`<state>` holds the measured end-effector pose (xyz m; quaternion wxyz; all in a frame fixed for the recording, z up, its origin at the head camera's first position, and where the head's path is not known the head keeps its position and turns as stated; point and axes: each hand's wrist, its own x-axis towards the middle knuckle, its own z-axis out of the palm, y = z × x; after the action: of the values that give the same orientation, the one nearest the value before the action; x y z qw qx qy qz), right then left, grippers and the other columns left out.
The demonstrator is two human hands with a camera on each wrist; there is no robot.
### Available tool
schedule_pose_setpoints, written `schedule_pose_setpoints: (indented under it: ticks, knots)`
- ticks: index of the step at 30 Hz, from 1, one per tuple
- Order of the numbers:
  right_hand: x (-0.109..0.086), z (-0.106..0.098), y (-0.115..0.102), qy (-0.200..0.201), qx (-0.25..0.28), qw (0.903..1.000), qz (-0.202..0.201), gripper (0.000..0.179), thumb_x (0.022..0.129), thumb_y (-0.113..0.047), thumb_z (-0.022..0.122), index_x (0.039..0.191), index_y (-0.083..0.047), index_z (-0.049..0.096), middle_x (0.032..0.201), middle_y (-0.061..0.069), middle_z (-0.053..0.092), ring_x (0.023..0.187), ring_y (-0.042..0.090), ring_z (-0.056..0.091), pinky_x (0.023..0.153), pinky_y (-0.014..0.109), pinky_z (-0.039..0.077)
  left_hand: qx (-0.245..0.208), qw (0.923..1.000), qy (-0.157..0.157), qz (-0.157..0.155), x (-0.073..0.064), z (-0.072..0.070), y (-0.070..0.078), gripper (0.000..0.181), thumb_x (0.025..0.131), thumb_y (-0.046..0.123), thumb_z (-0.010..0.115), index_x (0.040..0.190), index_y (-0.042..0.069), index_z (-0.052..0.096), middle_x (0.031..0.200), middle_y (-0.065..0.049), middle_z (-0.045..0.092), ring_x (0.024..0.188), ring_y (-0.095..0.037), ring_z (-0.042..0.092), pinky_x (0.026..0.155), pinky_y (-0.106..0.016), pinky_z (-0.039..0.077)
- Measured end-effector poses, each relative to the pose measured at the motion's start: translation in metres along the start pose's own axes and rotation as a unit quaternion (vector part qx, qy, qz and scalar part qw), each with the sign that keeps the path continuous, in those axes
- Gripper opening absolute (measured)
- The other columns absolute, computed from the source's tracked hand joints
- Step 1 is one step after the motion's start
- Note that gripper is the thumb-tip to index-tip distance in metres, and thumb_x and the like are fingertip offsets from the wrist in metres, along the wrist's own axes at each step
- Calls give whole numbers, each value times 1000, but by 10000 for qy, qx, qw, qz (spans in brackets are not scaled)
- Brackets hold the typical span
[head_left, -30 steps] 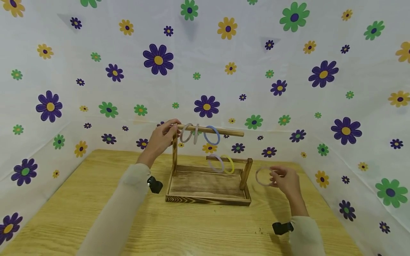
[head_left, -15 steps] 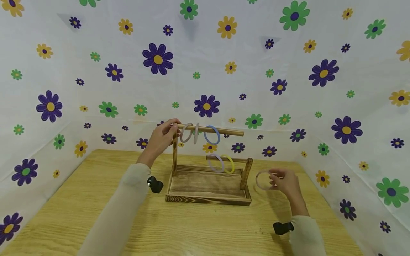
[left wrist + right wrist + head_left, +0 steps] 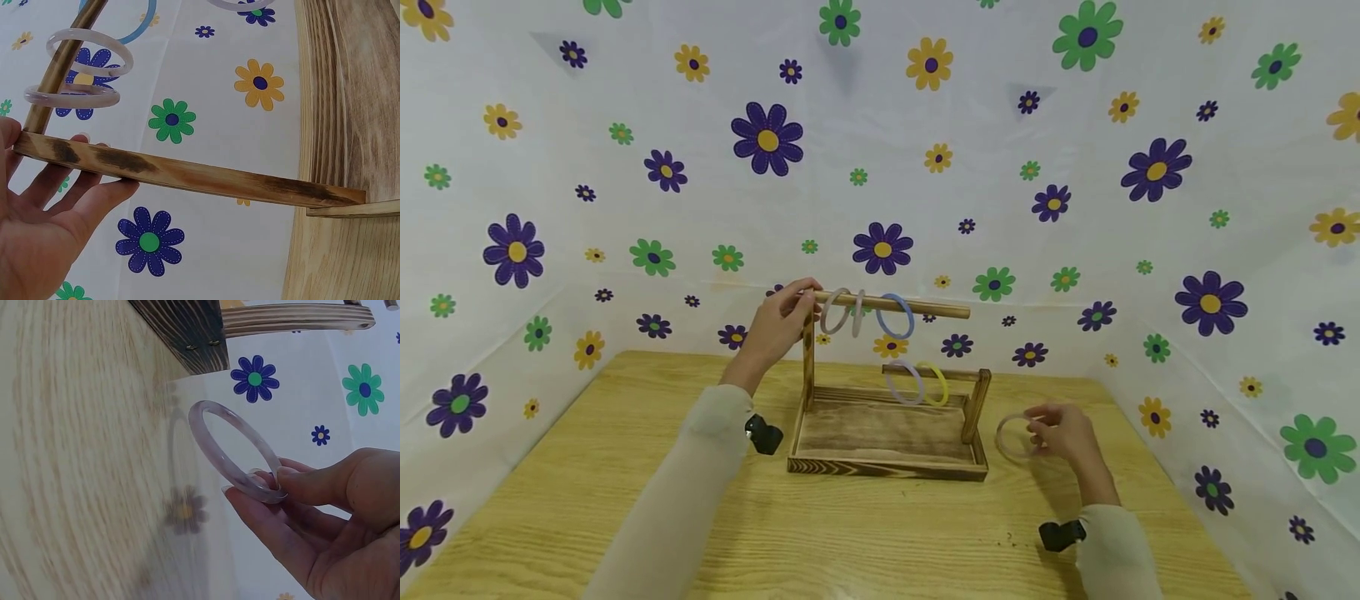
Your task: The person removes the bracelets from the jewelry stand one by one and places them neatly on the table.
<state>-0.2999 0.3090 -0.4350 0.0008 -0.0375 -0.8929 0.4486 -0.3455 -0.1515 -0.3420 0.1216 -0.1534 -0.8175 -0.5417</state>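
A wooden bangle stand (image 3: 887,472) stands on the table. My left hand (image 3: 775,323) grips the top of its tall left post (image 3: 187,170), fingers behind and thumb around the upper end. On the upper bar (image 3: 943,310) hang two pale greyish bangles (image 3: 94,100) near the post and a blue bangle (image 3: 912,323) farther along. The shorter bar (image 3: 959,376) carries a lavender bangle (image 3: 922,388) and a yellow bangle (image 3: 945,390). Right of the stand, my right hand (image 3: 1067,432) pinches a translucent pale-lilac bangle (image 3: 209,449) between thumb and fingers, close over the tabletop.
The wood-grain table (image 3: 850,542) ends against a white flower-print cloth (image 3: 700,200) hanging behind and at both sides. Small dark specks (image 3: 1011,537) lie on the table at front right. Black wrist cameras (image 3: 763,435) sit at both cuffs.
My right hand has lowered a little with the pale bangle, bringing it closer to the tabletop. The left hand and the stand have stayed in place.
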Motion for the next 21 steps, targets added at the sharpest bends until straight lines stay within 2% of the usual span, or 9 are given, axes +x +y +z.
schedule_pose_setpoints:
  ticks: [9, 15, 21]
  knots:
    - [2, 0, 7, 24, -89, 10000, 5, 27, 103, 0, 57, 126, 13, 64, 107, 31, 70, 76, 18, 71, 66, 35, 63, -31, 10000, -1, 30, -1, 1, 0, 37, 111, 44, 41, 137, 23, 57, 119, -13, 67, 105, -27, 67, 72, -31, 49]
    - [3, -1, 10, 3, -115, 9999, 38, 27, 102, 0, 57, 124, 13, 65, 104, 31, 71, 76, 19, 70, 65, 35, 62, -20, 10000, -9, 58, 0, 1, -2, 42, 111, 45, 41, 140, 19, 56, 120, -15, 67, 106, -29, 67, 74, -36, 51]
    - [3, 0, 11, -78, -200, 9998, 24, 26, 101, 1, 59, 124, 13, 65, 101, 30, 71, 75, 19, 70, 66, 35, 63, -16, 10000, -18, 48, 2, 1, -4, 39, 111, 46, 41, 137, 23, 58, 119, -14, 67, 103, -27, 65, 74, -36, 51]
